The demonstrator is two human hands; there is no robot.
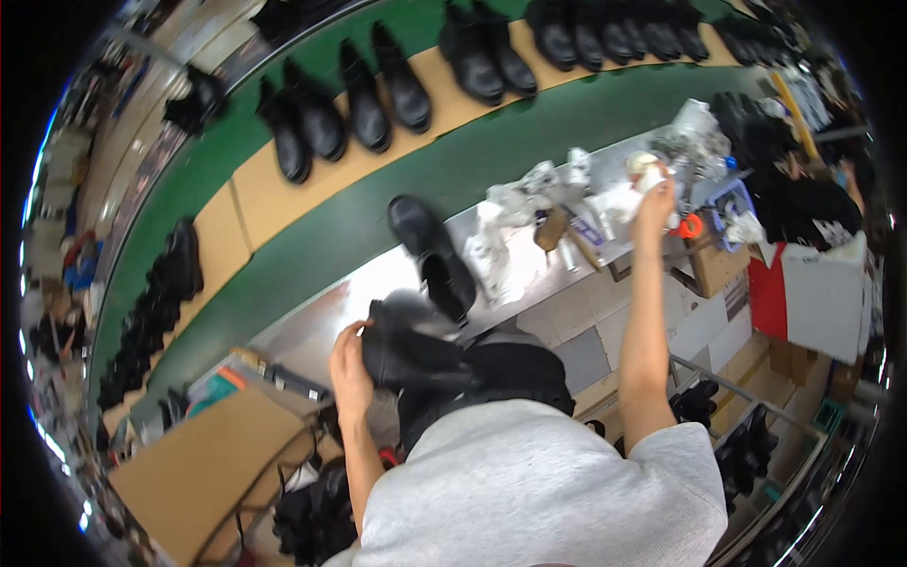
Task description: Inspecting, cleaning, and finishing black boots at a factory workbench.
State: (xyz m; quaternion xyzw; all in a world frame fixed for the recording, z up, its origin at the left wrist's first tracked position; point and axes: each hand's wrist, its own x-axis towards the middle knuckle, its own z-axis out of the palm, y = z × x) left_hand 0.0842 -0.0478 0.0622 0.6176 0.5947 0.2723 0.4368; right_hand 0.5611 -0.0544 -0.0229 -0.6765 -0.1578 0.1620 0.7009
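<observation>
My left hand (350, 375) grips the edge of a black boot (411, 350), which lies over my lap at the near edge of the metal bench; part of it is blurred. Just beyond it, a black ankle boot (430, 250) rests on its own on the bench. My right arm is stretched far out to the right. There my right hand (655, 208) is closed round a small white object (650, 178), too blurred to tell whether it is cloth or a container. Crumpled clear plastic (696, 128) lies beyond that hand.
Black boots (406, 90) stand in rows on tan boards over the green conveyor (340, 203) beyond the bench. An orange tape roll (691, 226), a brown-headed brush (550, 230) and a blue basket (733, 210) are at the right. A cardboard sheet (213, 463) lies lower left.
</observation>
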